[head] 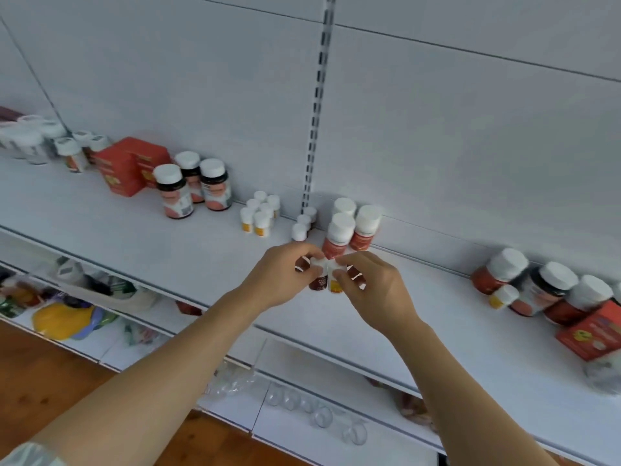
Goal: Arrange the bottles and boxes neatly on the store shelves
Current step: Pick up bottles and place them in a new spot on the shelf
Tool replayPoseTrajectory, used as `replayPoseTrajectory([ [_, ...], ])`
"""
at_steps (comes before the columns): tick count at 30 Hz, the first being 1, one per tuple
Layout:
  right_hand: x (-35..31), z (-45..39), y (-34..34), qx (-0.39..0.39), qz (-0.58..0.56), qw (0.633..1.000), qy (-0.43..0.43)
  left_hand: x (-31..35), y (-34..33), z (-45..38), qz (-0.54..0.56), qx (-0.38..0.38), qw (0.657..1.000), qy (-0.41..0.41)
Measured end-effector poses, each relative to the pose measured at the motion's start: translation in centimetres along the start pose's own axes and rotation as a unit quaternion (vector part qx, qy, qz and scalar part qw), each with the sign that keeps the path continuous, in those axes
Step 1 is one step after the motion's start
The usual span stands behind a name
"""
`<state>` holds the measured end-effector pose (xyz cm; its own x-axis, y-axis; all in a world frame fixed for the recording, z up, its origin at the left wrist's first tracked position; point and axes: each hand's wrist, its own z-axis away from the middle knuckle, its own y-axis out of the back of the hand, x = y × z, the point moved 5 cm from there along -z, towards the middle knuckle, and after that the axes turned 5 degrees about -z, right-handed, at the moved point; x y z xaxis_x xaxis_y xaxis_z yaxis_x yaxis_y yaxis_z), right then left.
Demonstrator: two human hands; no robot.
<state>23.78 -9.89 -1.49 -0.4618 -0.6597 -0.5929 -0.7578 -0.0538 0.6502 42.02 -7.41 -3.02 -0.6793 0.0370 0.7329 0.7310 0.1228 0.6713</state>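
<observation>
Both hands meet at the centre of the frame over the white metal shelf (208, 264). The left hand (280, 275) pinches a small dark-red bottle with a white cap (319, 275) between thumb and curled fingers, and the right hand (373, 287) pinches a small white bottle with a yellow label (334, 280) the same way. The two bottles stand upright, touching side by side, near the shelf's front half.

Just behind them, three taller white-capped bottles with red labels (341, 235) stand together near the back panel. To their left is a row of three tiny white bottles (302, 223) by the slotted upright, then a cluster of small white bottles with yellow labels (260, 213). Further left stand three dark bottles with pink labels and white caps (193, 190), next to red cardboard boxes (129, 164).

At the right edge of the frame, a loose group of dark and red white-capped bottles (541, 285) sits untidily, some tilted, with another red box (591, 331) in front of them.
</observation>
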Motion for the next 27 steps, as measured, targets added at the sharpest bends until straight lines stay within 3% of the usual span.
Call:
replayPoseTrajectory([
  [8,-2.3,-1.7,-5.4,0.01,0.024,0.999,-0.043,-5.5,5.1,-1.5,-0.048,-0.014,0.999,-0.016],
  [19,0.6,-4.1,-6.2,0.014,0.018,0.998,-0.06,-7.1,2.4,-5.4,-0.155,-0.03,0.983,-0.09],
  [27,1.3,-4.9,-6.8,0.02,0.017,0.997,-0.072,-8.0,1.9,-5.8,-0.205,-0.002,0.966,-0.16],
])
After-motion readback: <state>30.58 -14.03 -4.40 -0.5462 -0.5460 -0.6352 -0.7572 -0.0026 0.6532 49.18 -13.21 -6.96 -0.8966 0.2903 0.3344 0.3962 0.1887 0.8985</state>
